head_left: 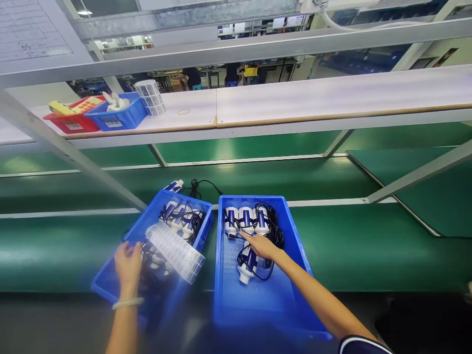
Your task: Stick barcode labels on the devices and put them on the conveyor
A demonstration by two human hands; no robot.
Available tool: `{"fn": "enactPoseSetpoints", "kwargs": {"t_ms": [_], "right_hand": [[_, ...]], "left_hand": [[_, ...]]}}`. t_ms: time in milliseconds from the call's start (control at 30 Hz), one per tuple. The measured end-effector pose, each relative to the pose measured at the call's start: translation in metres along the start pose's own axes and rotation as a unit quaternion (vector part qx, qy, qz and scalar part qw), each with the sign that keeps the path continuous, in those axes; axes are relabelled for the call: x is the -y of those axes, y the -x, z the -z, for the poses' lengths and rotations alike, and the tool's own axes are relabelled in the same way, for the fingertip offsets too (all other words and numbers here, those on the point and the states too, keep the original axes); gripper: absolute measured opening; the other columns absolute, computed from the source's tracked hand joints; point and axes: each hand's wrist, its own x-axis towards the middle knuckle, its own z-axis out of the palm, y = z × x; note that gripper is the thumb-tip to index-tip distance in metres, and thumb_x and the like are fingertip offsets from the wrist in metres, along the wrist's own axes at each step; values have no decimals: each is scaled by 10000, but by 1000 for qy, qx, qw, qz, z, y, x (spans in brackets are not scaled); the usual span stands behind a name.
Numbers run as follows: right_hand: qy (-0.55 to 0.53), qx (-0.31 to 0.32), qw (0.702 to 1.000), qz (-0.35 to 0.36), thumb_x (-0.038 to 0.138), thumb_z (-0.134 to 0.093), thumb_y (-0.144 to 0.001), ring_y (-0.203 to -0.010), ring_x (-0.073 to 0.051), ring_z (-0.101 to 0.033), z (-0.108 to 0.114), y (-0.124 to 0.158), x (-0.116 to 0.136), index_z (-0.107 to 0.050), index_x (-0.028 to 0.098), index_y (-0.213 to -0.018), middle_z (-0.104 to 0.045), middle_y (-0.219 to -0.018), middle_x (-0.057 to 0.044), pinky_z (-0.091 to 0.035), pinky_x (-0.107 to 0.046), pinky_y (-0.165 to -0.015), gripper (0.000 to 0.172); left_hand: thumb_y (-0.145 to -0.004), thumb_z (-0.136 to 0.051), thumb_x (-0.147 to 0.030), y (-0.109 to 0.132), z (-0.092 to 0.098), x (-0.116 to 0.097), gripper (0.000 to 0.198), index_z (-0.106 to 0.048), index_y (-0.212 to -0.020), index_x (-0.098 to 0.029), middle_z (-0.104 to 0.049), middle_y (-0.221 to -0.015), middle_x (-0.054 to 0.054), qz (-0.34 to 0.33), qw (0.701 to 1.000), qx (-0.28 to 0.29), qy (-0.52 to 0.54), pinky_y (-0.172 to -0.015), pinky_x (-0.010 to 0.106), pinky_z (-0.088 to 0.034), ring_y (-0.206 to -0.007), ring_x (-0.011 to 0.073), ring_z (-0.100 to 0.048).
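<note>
Corded units inside the right bin look done — those left of it likely remain. Right hand, inside it, extends one finger; left hand, left of it, half-curls — whether either grips, I can't tell.

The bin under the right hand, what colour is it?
Blue; that bin shows best in the head view, the only one here.

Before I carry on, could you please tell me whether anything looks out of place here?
One white-and-blue device lies outside, behind the left bin, while similar ones sit inside. That bin also sits askew next to the straighter right bin.
</note>
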Motion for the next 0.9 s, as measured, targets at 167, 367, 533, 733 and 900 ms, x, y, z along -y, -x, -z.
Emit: {"fn": "enactPoseSetpoints", "kwargs": {"t_ms": [167,367,533,733,900], "right_hand": [[-62,26,998,3,203,-524,-820,-816,-203,-619,19,27,35,-187,196,-1495,-692,-876,-30,-449,-291,-739,755],[-274,-93,954,-83,283,-344,-936,-652,-159,-559,52,75,92,82,113,-1488,-557,-663,40,-447,-293,-668,718],[-440,-117,890,-7,289,-409,-961,-714,-140,-585,84,105,151,102,222,-1489,-598,-747,31,-466,-310,-710,738],[-372,-78,911,159,189,-428,-960,-736,-123,-622,117,117,199,67,285,-1496,-667,-817,2,-508,-278,-695,736],[-354,-113,909,187,206,-431,-950,-696,-122,-620,147,78,201,-17,239,-1504,-639,-737,20,-505,-271,-687,693]], "left_hand": [[-760,-565,-495,82,-16,-32,464,-620,-1055,-142,-563,-1246,160,-69,985,135,85,-933,484,-498,-1125,304,-561],[-799,-588,-395,179,-36,-56,397,-610,-1129,-175,-564,-1276,141,-76,933,333,109,-1032,514,-410,-1216,291,-501],[-721,-718,-403,220,-55,-71,832,-319,-1412,-165,-438,-1411,182,14,873,448,193,-1099,456,-337,-1302,289,-434],[-626,-807,-341,218,-63,-105,938,-307,-1407,-203,-422,-1434,143,13,815,459,354,-1110,408,-309,-1298,298,-423],[-600,-824,-344,213,-42,-117,803,-474,-1302,-176,-619,-1202,109,73,704,565,425,-955,381,-433,-1105,296,-570]]}}
